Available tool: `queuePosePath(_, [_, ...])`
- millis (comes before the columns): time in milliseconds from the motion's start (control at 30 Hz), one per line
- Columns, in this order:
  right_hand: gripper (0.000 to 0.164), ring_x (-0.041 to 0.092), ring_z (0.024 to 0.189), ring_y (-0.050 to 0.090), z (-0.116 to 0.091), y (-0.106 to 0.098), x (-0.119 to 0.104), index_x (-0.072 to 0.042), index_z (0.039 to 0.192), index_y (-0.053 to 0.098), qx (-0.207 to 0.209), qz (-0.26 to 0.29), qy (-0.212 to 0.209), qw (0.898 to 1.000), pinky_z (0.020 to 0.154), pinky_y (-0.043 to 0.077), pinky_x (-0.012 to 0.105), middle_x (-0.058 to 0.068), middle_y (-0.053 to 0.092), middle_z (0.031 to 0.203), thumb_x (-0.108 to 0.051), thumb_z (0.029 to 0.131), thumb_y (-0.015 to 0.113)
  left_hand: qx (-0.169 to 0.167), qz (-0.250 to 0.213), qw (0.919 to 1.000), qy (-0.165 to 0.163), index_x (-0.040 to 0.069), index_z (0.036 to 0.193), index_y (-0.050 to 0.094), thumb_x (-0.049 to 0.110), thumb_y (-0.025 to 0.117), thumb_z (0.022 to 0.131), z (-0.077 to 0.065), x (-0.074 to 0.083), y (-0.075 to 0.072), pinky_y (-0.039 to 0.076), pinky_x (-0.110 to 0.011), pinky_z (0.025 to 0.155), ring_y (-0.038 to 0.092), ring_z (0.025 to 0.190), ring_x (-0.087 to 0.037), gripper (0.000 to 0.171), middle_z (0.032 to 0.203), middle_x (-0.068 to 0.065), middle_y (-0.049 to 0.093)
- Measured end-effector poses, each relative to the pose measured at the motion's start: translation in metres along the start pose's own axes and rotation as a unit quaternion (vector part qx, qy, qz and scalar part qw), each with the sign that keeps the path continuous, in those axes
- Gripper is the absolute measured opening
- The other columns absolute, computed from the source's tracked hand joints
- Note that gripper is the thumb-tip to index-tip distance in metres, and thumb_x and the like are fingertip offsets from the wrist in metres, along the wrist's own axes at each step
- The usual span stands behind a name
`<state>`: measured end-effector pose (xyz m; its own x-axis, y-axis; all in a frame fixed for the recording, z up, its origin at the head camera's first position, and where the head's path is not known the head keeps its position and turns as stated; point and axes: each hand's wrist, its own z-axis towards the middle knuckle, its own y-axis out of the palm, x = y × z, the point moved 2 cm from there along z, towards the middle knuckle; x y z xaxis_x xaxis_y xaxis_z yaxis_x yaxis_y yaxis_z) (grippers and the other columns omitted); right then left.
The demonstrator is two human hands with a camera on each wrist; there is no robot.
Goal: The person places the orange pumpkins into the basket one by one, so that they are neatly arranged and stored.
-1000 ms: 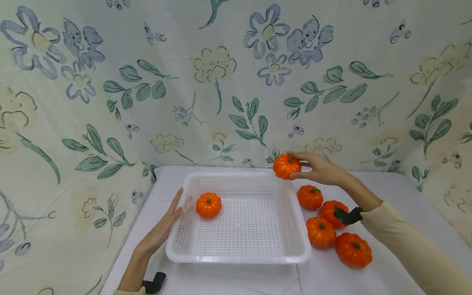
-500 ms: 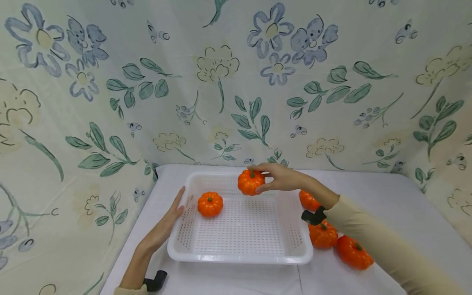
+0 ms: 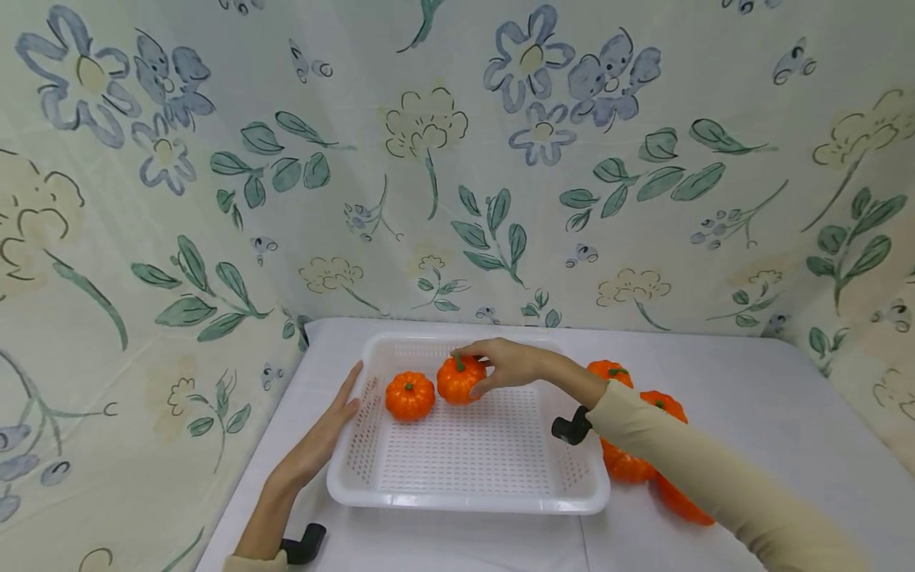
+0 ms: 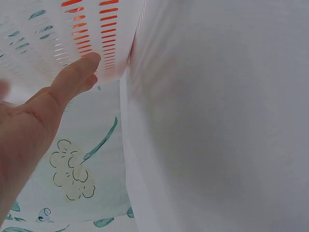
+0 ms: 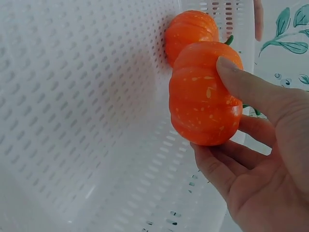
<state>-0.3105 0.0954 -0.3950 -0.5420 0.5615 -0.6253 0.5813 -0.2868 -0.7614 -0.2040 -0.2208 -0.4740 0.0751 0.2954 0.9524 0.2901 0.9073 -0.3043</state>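
Observation:
My right hand (image 3: 506, 364) grips a small orange pumpkin (image 3: 460, 381) with a green stem, thumb on one side and fingers on the other. It is inside the white perforated basket (image 3: 468, 502), close over the floor. Just left of it sits another orange pumpkin (image 3: 410, 396), which shows behind the held pumpkin (image 5: 205, 96) in the right wrist view. Against the basket's left wall rests my left hand (image 3: 322, 433), its fingers extended along the outside. In the left wrist view, those fingers (image 4: 79, 72) touch the slotted wall, and orange shows through the slots.
Several more orange pumpkins (image 3: 629, 465) lie on the white tablecloth (image 3: 758, 413) right of the basket, partly hidden by my right sleeve (image 3: 686, 453). A floral cloth (image 3: 429, 159) hangs behind the table and along its left side.
My right hand has carried the pumpkin left and down, from above the basket's back right corner to beside the pumpkin inside. The left hand has stayed at the basket's left wall.

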Motion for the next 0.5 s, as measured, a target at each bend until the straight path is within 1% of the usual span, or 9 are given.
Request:
queuePosePath(167, [0.067, 0.031, 0.136, 0.057, 0.003, 0.007, 0.004, 0.000, 0.148, 0.053, -0.003, 0.002, 0.006, 1.000, 0.115, 0.048, 0.045, 0.015, 0.057, 0.151, -0.017, 0.090, 0.081, 0.001, -0.001, 1.0000, -0.001, 0.040, 0.166, 0.000, 0.040, 0.027, 0.113, 0.000, 0.000, 0.001, 0.019, -0.074, 0.118, 0.010, 0.159, -0.050, 0.060, 0.177, -0.006, -0.005])
queuePosePath(300, [0.067, 0.031, 0.136, 0.058, 0.005, 0.013, 0.009, -0.002, 0.148, 0.054, -0.005, 0.002, 0.015, 1.000, 0.114, 0.050, 0.044, 0.015, 0.057, 0.150, -0.017, 0.089, 0.082, 0.002, -0.004, 1.0000, 0.001, 0.041, 0.166, 0.002, 0.040, 0.027, 0.113, 0.000, 0.000, 0.000, 0.020, -0.074, 0.118, 0.011, 0.159, -0.049, 0.059, 0.177, -0.006, -0.004])
queuePosePath(500, [0.066, 0.031, 0.135, 0.058, 0.007, 0.020, 0.010, -0.005, 0.147, 0.055, -0.006, 0.010, 0.035, 0.999, 0.115, 0.049, 0.045, 0.014, 0.059, 0.148, -0.016, 0.088, 0.083, 0.001, -0.001, 1.0000, 0.001, 0.040, 0.166, 0.002, 0.040, 0.027, 0.113, 0.000, -0.001, 0.001, 0.019, -0.074, 0.118, 0.012, 0.159, -0.049, 0.059, 0.177, -0.006, -0.003])
